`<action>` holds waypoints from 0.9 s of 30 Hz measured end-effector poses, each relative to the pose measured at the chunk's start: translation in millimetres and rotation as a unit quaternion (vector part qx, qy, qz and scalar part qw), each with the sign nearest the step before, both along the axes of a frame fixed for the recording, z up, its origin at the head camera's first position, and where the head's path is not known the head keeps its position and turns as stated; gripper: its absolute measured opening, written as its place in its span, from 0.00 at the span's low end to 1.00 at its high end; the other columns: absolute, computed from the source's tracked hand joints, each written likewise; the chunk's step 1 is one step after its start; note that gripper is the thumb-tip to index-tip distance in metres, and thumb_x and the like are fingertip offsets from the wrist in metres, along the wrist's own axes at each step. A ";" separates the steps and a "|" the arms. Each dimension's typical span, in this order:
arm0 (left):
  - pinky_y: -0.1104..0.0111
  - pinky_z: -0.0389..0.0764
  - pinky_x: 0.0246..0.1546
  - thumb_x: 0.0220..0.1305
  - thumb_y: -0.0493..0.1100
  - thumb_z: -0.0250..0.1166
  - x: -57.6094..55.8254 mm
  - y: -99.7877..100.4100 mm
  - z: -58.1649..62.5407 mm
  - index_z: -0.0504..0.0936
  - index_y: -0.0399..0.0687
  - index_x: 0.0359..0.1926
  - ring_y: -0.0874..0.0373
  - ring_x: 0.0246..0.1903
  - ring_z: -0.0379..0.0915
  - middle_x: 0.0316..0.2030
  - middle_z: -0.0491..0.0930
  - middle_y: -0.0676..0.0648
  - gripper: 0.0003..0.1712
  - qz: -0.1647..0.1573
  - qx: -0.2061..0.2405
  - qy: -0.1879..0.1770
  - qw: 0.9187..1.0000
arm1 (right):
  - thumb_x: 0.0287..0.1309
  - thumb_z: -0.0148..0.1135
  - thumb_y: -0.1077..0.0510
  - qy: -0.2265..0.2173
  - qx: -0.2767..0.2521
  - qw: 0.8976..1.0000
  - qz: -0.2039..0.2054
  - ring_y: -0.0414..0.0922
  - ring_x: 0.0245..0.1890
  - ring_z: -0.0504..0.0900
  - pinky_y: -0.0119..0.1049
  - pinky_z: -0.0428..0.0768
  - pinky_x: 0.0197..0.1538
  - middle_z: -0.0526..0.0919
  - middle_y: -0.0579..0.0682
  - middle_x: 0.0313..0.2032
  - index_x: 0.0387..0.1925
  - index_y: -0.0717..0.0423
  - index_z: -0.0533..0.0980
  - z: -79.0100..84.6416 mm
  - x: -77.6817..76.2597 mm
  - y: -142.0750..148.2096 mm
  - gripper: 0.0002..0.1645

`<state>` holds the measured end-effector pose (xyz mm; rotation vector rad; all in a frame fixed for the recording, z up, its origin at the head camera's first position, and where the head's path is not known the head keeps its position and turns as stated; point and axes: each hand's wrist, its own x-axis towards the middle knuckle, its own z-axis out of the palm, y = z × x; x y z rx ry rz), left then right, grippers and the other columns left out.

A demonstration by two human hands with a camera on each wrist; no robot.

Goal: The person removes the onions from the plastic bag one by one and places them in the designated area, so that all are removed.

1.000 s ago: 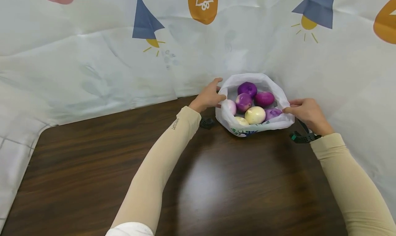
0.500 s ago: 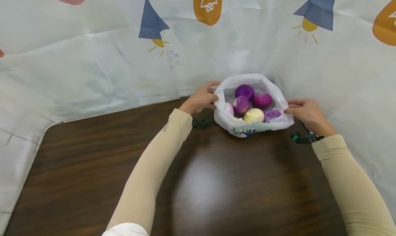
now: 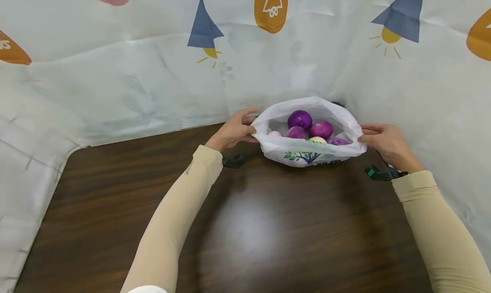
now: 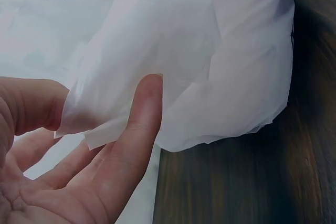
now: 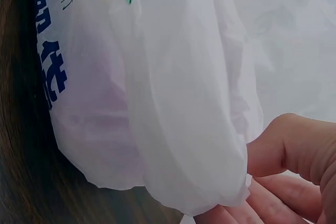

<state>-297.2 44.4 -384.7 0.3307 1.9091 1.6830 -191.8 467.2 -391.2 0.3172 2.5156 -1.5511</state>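
Observation:
A white plastic bag (image 3: 285, 147) with a green and blue tree print sits near the back of the table, its mouth stretched wide. Inside lie several onions, among them a dark purple onion (image 3: 299, 120), a magenta onion (image 3: 321, 129) and a pale yellow onion whose top barely shows. My left hand (image 3: 233, 130) pinches the bag's left rim between thumb and fingers; the left wrist view shows the folded plastic in that grip. On the opposite side my right hand (image 3: 389, 144) pinches the right rim, thumb against the plastic in the right wrist view.
The dark wooden table (image 3: 245, 229) stretches in front of the bag. A white patterned sheet (image 3: 153, 71) hangs behind and on both sides. Behind the bag's right rear edge, a small black object (image 3: 337, 104) peeks out.
My left hand has moved left, drawing its rim outward. The bag's mouth is wider and flatter, and its front edge now covers more of the onions. The right hand stays at its rim.

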 end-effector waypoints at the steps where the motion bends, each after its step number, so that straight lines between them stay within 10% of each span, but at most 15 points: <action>1: 0.39 0.79 0.61 0.69 0.26 0.56 0.8 -1.7 -0.1 0.59 0.57 0.80 0.40 0.63 0.76 0.76 0.66 0.41 0.43 0.000 0.000 0.003 1.000 | 0.70 0.64 0.54 -0.001 0.001 1.000 0.002 0.21 0.41 0.81 0.20 0.83 0.46 0.80 0.20 0.39 0.76 0.68 0.62 1.1 0.0 0.3 0.41; 16: 0.44 0.84 0.55 0.63 0.25 0.60 15.1 -20.0 -0.5 0.63 0.47 0.78 0.46 0.52 0.81 0.73 0.69 0.39 0.43 -0.014 -0.025 0.040 0.999 | 0.70 0.65 0.52 -0.024 0.027 0.998 0.044 0.26 0.43 0.83 0.23 0.85 0.48 0.79 0.35 0.57 0.77 0.60 0.61 0.5 -4.7 -3.4 0.41; 27: 0.45 0.86 0.53 0.62 0.24 0.60 26.0 -43.6 -6.6 0.73 0.45 0.71 0.49 0.46 0.83 0.68 0.73 0.41 0.36 -0.001 -0.010 0.037 0.999 | 0.65 0.70 0.55 -0.013 0.009 0.998 0.063 0.32 0.41 0.85 0.29 0.86 0.47 0.81 0.30 0.50 0.74 0.55 0.64 -1.6 -2.5 -20.3 0.40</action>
